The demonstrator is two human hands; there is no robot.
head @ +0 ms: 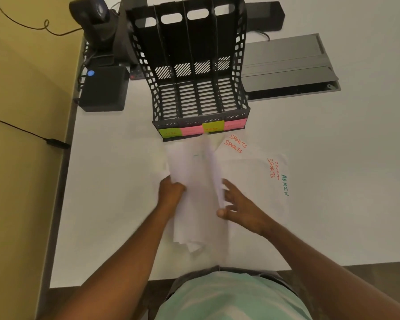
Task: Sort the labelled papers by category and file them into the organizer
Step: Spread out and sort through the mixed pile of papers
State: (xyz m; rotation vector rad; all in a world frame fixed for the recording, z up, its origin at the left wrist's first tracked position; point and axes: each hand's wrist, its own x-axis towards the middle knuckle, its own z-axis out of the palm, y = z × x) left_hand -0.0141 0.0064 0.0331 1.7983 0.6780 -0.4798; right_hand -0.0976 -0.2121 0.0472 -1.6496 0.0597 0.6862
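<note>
A black slotted organizer (195, 65) stands at the back of the white table, with green, pink and yellow sticky labels (202, 128) along its front lip. Below it, my left hand (171, 189) grips the left edge of a blurred stack of white papers (194, 181) lifted off the table. My right hand (237, 204) touches the stack's right edge with fingers spread. More sheets (252, 172) lie fanned out to the right, marked SPORTS in red and ADMIN in green.
A black box with a blue dot (104, 88) and a dark camera (97, 21) sit at the back left. A grey flat tray (286, 65) lies behind the organizer on the right. The table's left edge (62, 181) borders a yellow floor with cables.
</note>
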